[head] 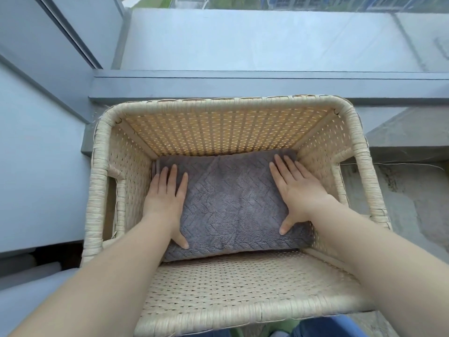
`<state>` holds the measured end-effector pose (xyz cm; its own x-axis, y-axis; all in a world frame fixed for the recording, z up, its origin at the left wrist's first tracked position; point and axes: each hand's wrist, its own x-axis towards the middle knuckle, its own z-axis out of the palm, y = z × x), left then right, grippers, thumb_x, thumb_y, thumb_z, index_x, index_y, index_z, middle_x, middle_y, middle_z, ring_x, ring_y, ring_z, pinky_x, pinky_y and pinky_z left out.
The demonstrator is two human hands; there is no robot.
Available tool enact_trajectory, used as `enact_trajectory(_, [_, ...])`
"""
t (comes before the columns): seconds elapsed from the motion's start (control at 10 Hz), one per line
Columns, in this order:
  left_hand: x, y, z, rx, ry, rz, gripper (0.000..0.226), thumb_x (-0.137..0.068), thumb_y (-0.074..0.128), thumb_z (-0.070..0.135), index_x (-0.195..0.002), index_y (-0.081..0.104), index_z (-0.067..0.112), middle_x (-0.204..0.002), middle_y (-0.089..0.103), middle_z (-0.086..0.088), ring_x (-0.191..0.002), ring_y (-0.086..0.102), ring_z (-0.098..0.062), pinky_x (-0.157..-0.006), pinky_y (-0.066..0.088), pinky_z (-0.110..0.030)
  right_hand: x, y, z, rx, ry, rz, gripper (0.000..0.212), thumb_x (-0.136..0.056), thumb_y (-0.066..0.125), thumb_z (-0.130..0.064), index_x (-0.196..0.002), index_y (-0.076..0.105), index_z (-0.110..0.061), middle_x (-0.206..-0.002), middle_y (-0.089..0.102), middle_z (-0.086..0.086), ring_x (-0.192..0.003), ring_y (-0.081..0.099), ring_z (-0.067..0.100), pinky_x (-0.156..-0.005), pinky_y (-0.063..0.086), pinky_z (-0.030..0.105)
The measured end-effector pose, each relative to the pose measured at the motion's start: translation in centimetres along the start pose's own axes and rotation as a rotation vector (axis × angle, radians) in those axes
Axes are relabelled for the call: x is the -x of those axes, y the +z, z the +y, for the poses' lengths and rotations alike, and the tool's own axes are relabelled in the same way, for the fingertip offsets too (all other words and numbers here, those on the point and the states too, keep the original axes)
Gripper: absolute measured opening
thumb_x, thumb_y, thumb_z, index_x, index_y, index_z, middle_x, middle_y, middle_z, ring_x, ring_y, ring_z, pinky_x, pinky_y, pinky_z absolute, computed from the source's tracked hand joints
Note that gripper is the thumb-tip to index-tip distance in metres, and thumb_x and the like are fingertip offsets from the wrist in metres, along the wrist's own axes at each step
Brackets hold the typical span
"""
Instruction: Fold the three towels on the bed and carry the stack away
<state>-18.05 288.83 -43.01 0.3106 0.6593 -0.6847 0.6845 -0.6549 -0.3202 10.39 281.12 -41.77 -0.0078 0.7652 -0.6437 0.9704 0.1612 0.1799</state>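
Glass fills the top and left of my feed: a window (pixel 243 37) with a pale ledge beyond it and a strip of greenery at the far edge. Under it runs a dark grey sill (pixel 218 86), and rough concrete floor (pixel 401 203) shows to the right.

A tall woven basket (pixel 97 190) stands against that sill, pale rattan with a thick wrapped rim and open-weave walls. Light comes through the far wall, and I am looking straight down into it.

At the bottom of the basket lies the folded grey towel (pixel 230 203), a plush bundle with a zigzag texture. It reaches the far wall and both side walls, and a strip of the basket's woven bottom shows in front of it. Its near edge looks thick and layered, but I cannot tell how many towels make up the bundle.

Both bare forearms reach down over the near rim. The left hand (pixel 165 195) lies flat on the left part of the towel, fingers straight and together, thumb spread along the near edge. The right hand (pixel 298 190) lies flat on the right part, fingers splayed toward the far right corner, thumb pointing back toward me. Neither hand grasps anything; both palms press down on the fabric.

A bit of blue denim (pixel 328 328) shows at the bottom edge.
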Motion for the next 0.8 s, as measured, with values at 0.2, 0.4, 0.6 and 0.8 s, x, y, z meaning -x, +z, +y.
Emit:
enact_trajectory(0.2, [-1.2,2.1,0.0,0.013,-0.009,-0.005,0.164,-0.038,0.059,0.092,-0.136,-0.040,0.006,-0.149,-0.034,-0.026,-0.142,-0.021,-0.040,-0.118,-0.006,-0.050,-1.0,1.6,0.0,-0.016,-0.006,-0.025,0.161,-0.040,0.064,-0.086,-0.139,-0.035,-0.006,-0.151,-0.035,0.016,-0.143,-0.023,0.031,-0.117,-0.011,0.040])
enact_trajectory(0.4, [-1.1,2.3,0.0,0.047,-0.005,0.008,0.164,-0.035,0.055,0.095,-0.134,-0.043,0.008,-0.149,-0.035,-0.023,-0.143,-0.022,-0.039,-0.117,-0.009,-0.050,-1.4,1.4,-0.2,-0.024,-0.008,-0.037,0.161,-0.040,0.063,-0.087,-0.138,-0.035,-0.006,-0.150,-0.035,0.015,-0.143,-0.022,0.031,-0.117,-0.010,0.039])
enact_trajectory(0.6, [2.3,-3.3,-0.7,0.214,0.041,-0.015,0.154,-0.047,0.066,0.084,-0.146,-0.025,0.010,-0.156,-0.022,-0.020,-0.146,-0.007,-0.037,-0.119,-0.001,-0.048,2.4,-3.9,-0.5,-0.319,0.010,-0.054,0.142,-0.054,0.075,-0.069,-0.149,-0.016,-0.016,-0.158,-0.021,0.008,-0.147,-0.006,0.029,-0.118,0.007,0.041])
enact_trajectory(0.8, [12.8,-11.3,-4.9,0.748,0.117,0.500,0.065,-0.083,0.058,0.058,-0.140,0.037,0.035,-0.143,0.043,0.017,-0.128,0.046,-0.010,-0.103,0.040,-0.033,13.0,-12.0,-0.1,-0.735,0.125,0.570,0.031,-0.089,0.060,-0.038,-0.119,0.058,-0.027,-0.115,0.062,-0.011,-0.108,0.057,0.010,-0.089,0.049,0.036])
